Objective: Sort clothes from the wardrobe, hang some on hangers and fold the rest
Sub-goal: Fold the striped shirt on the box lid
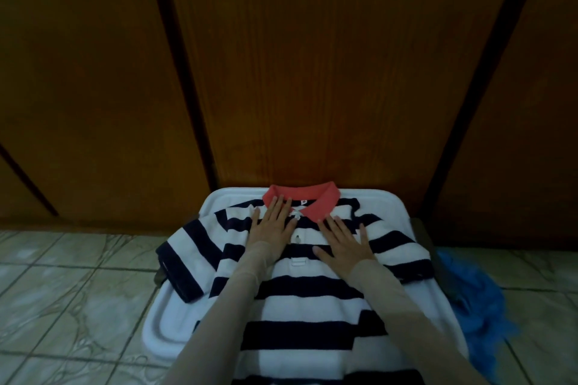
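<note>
Hands first: we have both laid flat on the chest of the striped polo shirt [312, 297], which we judge is a smoothing press ahead of a fold. Our left hand [275, 225] sits just left of the button placket, its fingers [283, 206] straight and close together, the tips touching the coral collar [301, 200]. Our right hand [344, 244] lies just right of the placket, fingers spread apart, thumb pointing toward the placket. Neither hand grips anything; both only press on the cloth.

We take it the shirt is spread front-up on the white plastic lid [162, 331] because the lid gives a flat, clean base off the tiled floor [62, 291]. The collar end points toward the wooden wardrobe doors [281, 72], and the hem runs back toward us, out of view below.

As for looks, the shirt carries broad navy and white bands, a coral collar folded down, and a white placket with at least 2 buttons showing. Both short sleeves [190, 259] spread out sideways from the shirt, the left one hanging past the lid's edge, the right one lying near the lid's right rim. The knit seems thick and soft, likely to hold a crease well.

Right of the shirt, beyond the lid, a blue crumpled cloth [478, 306] lies on the floor.
</note>
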Tool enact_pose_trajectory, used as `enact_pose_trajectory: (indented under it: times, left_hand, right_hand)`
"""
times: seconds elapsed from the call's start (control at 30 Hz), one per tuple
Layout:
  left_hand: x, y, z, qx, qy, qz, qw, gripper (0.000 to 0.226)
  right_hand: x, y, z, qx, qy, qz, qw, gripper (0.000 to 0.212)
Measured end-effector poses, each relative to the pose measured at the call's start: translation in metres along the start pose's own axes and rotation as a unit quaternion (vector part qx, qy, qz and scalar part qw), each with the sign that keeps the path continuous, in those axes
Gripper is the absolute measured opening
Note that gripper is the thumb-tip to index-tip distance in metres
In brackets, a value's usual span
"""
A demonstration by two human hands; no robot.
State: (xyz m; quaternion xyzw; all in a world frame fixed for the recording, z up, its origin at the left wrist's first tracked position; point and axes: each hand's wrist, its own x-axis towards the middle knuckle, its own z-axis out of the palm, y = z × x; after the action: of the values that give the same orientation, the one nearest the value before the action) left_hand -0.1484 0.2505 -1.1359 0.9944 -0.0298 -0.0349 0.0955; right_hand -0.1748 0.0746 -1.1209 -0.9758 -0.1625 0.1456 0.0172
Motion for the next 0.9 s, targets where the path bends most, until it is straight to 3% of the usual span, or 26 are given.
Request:
enact_pose_trajectory:
  times: [0.17,0.27,0.33,0.43,0.57,0.67,0.8,0.9]
  left_hand:
    - [0.002,-0.002,0.001,-0.047,0.028,0.003,0.998,0.059]
    - [-0.005,0.0,-0.002,-0.129,0.109,0.004,0.986,0.073]
    - [-0.009,0.002,-0.004,-0.108,0.169,-0.026,0.979,0.077]
    - [-0.015,0.006,-0.004,-0.044,0.203,-0.072,0.975,0.056]
    - [-0.029,0.004,-0.01,-0.19,0.179,-0.091,0.961,0.025]
    - [-0.052,-0.005,-0.019,-0.304,0.139,-0.088,0.938,0.034]
    - [-0.091,-0.033,-0.027,-0.252,0.189,-0.115,0.942,0.05]
    - [-0.108,-0.046,-0.033,-0.2,0.161,-0.1,0.961,0.039]
  right_hand:
    - [0.002,0.004,0.004,-0.001,0.007,-0.017,1.0,0.064]
    - [0.006,0.008,0.004,-0.002,0.013,-0.027,1.0,0.064]
    - [0.008,0.009,0.004,0.001,0.015,-0.035,0.999,0.064]
    - [0.009,0.011,0.004,0.007,0.02,-0.047,0.999,0.064]
    - [0.009,0.013,0.003,0.007,0.017,-0.054,0.998,0.064]
    - [0.008,0.011,0.002,0.001,0.009,-0.05,0.999,0.063]
    - [0.005,0.001,-0.006,-0.028,-0.011,-0.022,0.999,0.061]
    - [-0.004,-0.015,-0.01,-0.079,0.027,-0.021,0.996,0.056]
